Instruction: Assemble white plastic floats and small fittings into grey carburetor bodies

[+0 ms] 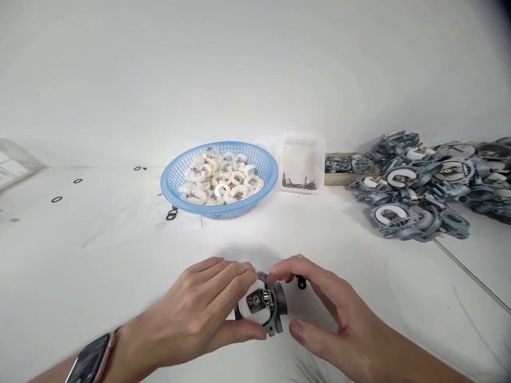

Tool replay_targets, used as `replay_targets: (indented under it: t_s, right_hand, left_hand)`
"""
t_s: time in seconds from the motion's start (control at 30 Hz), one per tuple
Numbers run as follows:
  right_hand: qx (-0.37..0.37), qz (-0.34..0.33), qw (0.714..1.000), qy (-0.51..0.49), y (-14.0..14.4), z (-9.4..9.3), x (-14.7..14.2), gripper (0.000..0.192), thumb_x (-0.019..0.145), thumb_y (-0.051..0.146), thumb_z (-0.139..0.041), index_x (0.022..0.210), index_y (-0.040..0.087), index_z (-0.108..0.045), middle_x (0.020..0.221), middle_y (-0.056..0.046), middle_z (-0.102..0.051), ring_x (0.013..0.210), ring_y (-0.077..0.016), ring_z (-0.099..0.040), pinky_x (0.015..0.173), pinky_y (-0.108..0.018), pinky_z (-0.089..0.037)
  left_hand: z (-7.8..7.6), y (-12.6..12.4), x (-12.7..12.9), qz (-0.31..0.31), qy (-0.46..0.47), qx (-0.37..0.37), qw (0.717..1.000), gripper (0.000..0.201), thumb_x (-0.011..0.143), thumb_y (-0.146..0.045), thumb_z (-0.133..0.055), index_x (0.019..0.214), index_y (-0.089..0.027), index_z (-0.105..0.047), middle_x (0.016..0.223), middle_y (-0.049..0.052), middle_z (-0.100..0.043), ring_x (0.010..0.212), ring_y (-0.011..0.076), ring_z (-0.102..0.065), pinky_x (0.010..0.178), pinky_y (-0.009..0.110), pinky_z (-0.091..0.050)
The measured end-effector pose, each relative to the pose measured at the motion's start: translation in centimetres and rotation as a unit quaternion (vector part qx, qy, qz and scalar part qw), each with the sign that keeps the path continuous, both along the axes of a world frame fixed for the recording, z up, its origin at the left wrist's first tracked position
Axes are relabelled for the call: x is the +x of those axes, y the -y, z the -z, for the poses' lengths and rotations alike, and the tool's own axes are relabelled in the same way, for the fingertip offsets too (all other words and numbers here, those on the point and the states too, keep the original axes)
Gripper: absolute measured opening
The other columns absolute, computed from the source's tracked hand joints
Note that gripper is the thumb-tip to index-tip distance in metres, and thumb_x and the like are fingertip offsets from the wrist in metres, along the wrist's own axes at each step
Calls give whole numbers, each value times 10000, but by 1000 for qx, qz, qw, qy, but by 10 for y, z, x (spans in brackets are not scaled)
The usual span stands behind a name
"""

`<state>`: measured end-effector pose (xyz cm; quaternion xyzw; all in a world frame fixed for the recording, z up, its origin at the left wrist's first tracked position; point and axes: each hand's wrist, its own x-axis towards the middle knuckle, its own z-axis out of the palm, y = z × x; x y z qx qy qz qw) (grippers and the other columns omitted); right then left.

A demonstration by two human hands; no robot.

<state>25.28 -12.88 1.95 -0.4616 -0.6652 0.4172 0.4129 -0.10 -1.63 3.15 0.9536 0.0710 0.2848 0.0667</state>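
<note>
Grey metal carburetor (262, 304), partly hidden by clasping left hand (203, 303); right hand (341, 311) with thumb and fingers apart.

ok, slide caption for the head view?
Left hand holding a grey metal body with a white piece, right hand curved close by, a blue basket of white parts behind.

white table (120, 276), blue basket (223, 211), pale tray (301, 151), heaped metal castings (447, 191), black rings (171, 216)
</note>
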Motion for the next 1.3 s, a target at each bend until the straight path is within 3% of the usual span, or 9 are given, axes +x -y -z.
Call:
replay_targets:
  t_s: [0.27, 0.6, 0.87, 1.3]
  right_hand:
    - [-11, -4, 1000, -27, 1, -1, 0, 638, 914, 125, -709, 1452, 453, -608, 1336, -9, -696, 1245, -251, -650, 1103, -453, -499]
    - [-8, -28, 999, -26, -1, -3, 2, 570, 937, 205, -767, 1451, 396, -611, 1343, -19, -697, 1239, -236, -674, 1080, -366, -516]
    - [-85, -16, 995, -45, -1, -15, -5, 536, 830, 121, -723, 1325, 324, -693, 1253, -43, -719, 1252, -275, -671, 1094, -424, -524]
    - [41, 15, 999, -32, -1, -14, -14, 506, 828, 41, -731, 1265, 296, -734, 1145, -14, -773, 1108, -199, -739, 1020, -311, -581]
  left_hand:
    - [1, 1, 0, -9, 13, 20, 1000, 427, 1183, -486, -441, 1255, -99, -605, 1077, 140, -825, 846, 238, -822, 712, 346, -667]
    - [-2, 2, 1, -18, 20, 39, 999, 425, 1192, -485, -440, 1239, -111, -635, 1076, 103, -848, 897, 201, -837, 774, 326, -674]
    - [-4, 3, 3, -29, 27, 51, 998, 460, 1194, -507, -413, 1216, -115, -652, 1057, 75, -857, 889, 198, -853, 754, 321, -683]
    - [-4, 8, 4, -15, 17, 31, 999, 431, 1190, -494, -434, 1228, -117, -639, 1075, 93, -849, 893, 208, -848, 746, 335, -688]
